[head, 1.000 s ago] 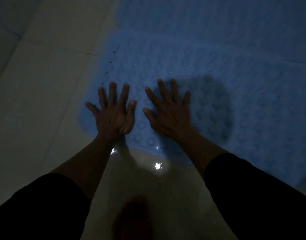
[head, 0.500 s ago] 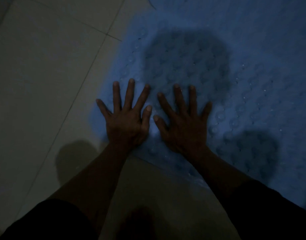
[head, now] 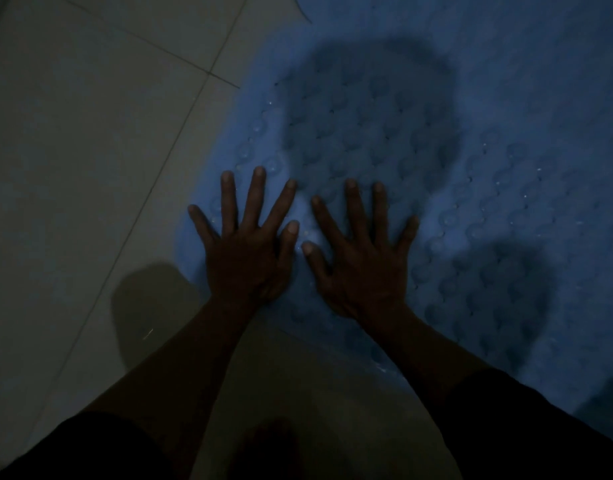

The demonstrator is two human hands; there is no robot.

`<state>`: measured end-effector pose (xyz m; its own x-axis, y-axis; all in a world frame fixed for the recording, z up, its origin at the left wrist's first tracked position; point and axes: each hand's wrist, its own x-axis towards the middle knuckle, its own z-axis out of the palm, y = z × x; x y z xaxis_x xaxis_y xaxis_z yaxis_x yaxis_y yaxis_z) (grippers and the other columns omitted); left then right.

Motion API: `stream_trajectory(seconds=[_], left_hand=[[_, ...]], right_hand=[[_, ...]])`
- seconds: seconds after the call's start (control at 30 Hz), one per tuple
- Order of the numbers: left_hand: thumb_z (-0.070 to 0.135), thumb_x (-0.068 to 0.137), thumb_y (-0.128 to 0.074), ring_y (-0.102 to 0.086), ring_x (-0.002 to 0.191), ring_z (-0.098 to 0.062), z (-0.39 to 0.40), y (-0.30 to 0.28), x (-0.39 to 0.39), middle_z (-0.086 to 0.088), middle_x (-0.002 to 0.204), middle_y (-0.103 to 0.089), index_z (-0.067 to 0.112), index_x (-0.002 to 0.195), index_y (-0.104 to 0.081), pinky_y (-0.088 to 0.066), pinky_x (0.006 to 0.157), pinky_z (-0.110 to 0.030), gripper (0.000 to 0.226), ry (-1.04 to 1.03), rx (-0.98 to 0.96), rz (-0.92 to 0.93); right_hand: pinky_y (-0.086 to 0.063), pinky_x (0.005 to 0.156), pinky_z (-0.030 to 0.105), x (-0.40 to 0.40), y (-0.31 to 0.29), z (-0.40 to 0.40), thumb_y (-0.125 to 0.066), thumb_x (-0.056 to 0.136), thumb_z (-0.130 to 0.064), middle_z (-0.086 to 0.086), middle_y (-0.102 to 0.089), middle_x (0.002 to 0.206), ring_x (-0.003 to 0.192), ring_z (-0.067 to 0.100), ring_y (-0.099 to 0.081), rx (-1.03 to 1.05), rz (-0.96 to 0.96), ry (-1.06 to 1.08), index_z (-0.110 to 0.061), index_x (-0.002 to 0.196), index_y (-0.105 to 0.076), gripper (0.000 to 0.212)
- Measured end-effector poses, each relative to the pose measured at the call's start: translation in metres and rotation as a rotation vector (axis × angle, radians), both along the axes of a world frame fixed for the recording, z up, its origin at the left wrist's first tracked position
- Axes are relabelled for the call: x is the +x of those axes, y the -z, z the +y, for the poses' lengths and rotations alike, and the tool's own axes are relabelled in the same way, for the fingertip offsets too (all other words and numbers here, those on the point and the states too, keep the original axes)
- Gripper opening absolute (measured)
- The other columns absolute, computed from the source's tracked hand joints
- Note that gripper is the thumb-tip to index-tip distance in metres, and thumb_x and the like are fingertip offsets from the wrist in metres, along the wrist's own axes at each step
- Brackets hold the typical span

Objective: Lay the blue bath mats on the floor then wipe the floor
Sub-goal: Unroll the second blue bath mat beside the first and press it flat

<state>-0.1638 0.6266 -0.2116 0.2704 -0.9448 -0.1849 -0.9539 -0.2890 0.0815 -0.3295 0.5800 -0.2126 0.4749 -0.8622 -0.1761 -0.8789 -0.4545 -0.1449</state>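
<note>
A blue bath mat (head: 505, 140) with rows of round bumps lies flat on the pale tiled floor (head: 73, 150) and fills the right and upper part of the dim view. My left hand (head: 247, 247) presses flat on the mat's near left corner, fingers spread and straight. Beside it, my right hand (head: 362, 261) lies flat on the mat too, fingers spread, its thumb almost touching the left thumb. Another blue edge shows at the top (head: 436, 12), possibly a second mat; I cannot tell.
Grout lines cross the tiles at the left. Bare tile lies along the mat's near edge below my wrists. Dark shadows fall on the mat and on the tile at the lower left. A dark shape, perhaps my foot (head: 273, 448), sits at the bottom centre.
The view has shifted, so my hands now sit lower and more central. Both hands stay flat on the mat, fingers a little wider. The bright wet glints near the mat's edge are gone.
</note>
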Motion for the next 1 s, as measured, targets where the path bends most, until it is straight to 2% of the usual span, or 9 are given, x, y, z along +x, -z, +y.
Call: stream_trajectory(seconds=[0.17,0.3,0.43,0.6,0.73,0.87,1.0], left_hand=[[0.056,0.104,-0.022,0.002,0.155,-0.033,0.002,0.004,-0.002,0.0,0.169,-0.007,0.041,0.158,-0.012,-0.008,0.112,-0.075,0.056,0.017,-0.011,-0.038],[0.056,0.104,-0.019,0.015,0.154,-0.028,0.0,0.006,-0.001,0.007,0.169,0.006,0.047,0.156,0.0,0.001,0.113,-0.075,0.056,-0.02,0.008,0.048],[0.059,0.103,-0.014,0.023,0.152,-0.026,0.001,0.0,-0.003,0.008,0.167,0.013,0.05,0.154,0.007,0.009,0.114,-0.071,0.056,-0.035,0.03,0.079],[0.059,0.102,-0.007,0.022,0.152,-0.029,-0.004,-0.012,-0.015,0.005,0.167,0.015,0.049,0.154,0.009,0.01,0.115,-0.07,0.056,-0.083,0.142,0.093],[0.054,0.104,-0.019,0.001,0.153,-0.038,-0.015,-0.032,-0.043,-0.007,0.168,-0.004,0.029,0.158,-0.011,-0.001,0.114,-0.074,0.061,-0.068,0.112,0.088],[0.051,0.104,-0.028,-0.006,0.154,-0.033,-0.028,-0.043,-0.109,-0.01,0.168,-0.007,0.026,0.159,-0.014,-0.004,0.117,-0.07,0.062,0.002,0.062,0.211],[0.052,0.104,-0.03,-0.009,0.154,-0.029,-0.053,-0.047,-0.169,-0.011,0.167,-0.009,0.025,0.158,-0.017,-0.004,0.118,-0.066,0.062,0.116,0.011,0.284]], right_hand=[[-0.004,0.111,0.073,-0.001,0.002,0.0,-0.027,0.096,-0.067,0.004,-0.003,0.167,0.153,0.034,0.004,-0.009,-0.028,0.01,-0.042,0.156,-0.013,0.066],[-0.004,0.111,0.072,-0.002,0.007,0.001,-0.025,0.095,-0.069,0.002,-0.002,0.167,0.153,0.033,0.005,-0.019,-0.033,0.003,-0.043,0.155,-0.01,0.067],[-0.006,0.112,0.072,-0.004,0.007,0.002,-0.027,0.095,-0.067,0.001,-0.008,0.167,0.153,0.033,-0.001,-0.004,-0.068,0.01,-0.043,0.155,-0.018,0.065],[-0.001,0.118,0.063,-0.02,-0.012,-0.006,-0.027,0.099,-0.058,-0.005,-0.003,0.167,0.154,0.023,0.005,0.172,-0.145,-0.004,-0.039,0.156,-0.014,0.062],[-0.016,0.119,0.054,-0.056,-0.032,-0.003,-0.036,0.101,-0.048,0.003,-0.021,0.164,0.152,0.023,-0.014,0.24,-0.262,0.092,-0.029,0.156,-0.023,0.059],[-0.032,0.114,0.049,-0.12,-0.037,0.004,-0.045,0.097,-0.041,0.013,-0.043,0.151,0.14,0.032,-0.037,0.153,-0.361,0.27,-0.018,0.149,-0.041,0.056],[-0.039,0.107,0.049,-0.18,-0.04,-0.012,-0.041,0.09,-0.037,0.017,-0.052,0.137,0.128,0.037,-0.046,0.078,-0.373,0.411,-0.013,0.142,-0.047,0.057]])
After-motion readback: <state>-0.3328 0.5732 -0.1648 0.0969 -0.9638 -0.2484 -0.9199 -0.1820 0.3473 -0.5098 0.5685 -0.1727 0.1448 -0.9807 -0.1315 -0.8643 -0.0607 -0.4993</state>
